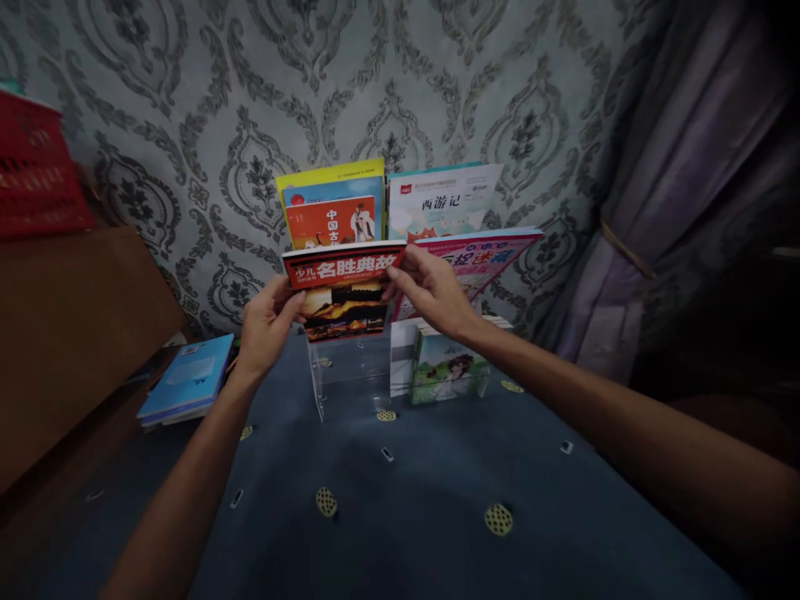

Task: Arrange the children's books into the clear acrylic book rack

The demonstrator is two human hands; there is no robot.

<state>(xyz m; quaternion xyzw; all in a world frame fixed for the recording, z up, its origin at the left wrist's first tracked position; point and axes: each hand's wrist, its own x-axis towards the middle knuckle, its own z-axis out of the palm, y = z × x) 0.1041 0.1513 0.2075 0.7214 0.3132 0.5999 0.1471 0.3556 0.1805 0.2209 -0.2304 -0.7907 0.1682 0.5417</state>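
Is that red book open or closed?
Closed: the red book shows only its front cover, held at its edges by left hand and right hand.

A red plastic basket (pixel 34 167) sits at upper left on a brown cabinet (pixel 68 333), a blue book (pixel 187 379) lies at left on the dark blue patterned carpet (pixel 406 517), grey damask wallpaper (pixel 187 100) spans the top, and a purple curtain (pixel 675 183) hangs at right.

the book (pixel 342 287) between the hands is red with white lettering over an orange-black scene. the wallpaper (pixel 250 100) shows grey damask. the cloth (pixel 406 500) is dark blue with yellow dotted spots. the basket (pixel 34 167) is red, the curtain (pixel 675 183) mauve.
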